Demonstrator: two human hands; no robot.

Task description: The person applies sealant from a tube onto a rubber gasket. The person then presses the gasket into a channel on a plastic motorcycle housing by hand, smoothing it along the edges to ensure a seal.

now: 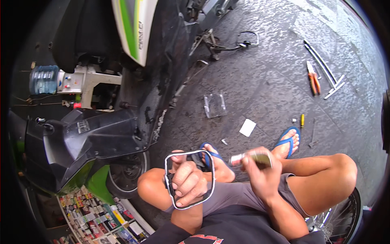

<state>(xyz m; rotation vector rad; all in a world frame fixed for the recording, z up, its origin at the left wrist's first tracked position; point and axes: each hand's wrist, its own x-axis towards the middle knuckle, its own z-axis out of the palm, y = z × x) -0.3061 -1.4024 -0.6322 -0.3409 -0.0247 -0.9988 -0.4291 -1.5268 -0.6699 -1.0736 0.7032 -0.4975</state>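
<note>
Rounded-square rim (213, 175), thin and edged in silvery white, stands out before the crossed legs of a person seated on dark paving, just right of a black-and-green scooter (93, 136). Curled inside its outline is the left hand (187, 183), fingers folded toward the palm and thumb raised near the upper left corner. The hand appears to bear the piece by its left side, where a dark strip shows, though the exact pinch is lost behind the knuckles. The foot in its blue flip-flop shows through the outline.

So slight a band looks light enough for one hand, likely springy rather than rigid, and apt to bend out of shape if squeezed across the middle. Its smooth, pale edge may slip a little under damp or oily fingers. The free right side and the lower corners look the best places to take hold, with a light pinch close to a bend.

Farther right, ahead of the feet, lie a clear plastic sleeve (214, 106) and a white paper square (248, 127). Nearer the lap, the right hand (262, 173) is raised well apart from the left, thumb and fingers drawn together around a small flat packet (264, 157), too blurred to identify. Orange-handled pliers (313, 81) rest on the paving at far right, beside a T-handled wrench (323, 63).
</note>
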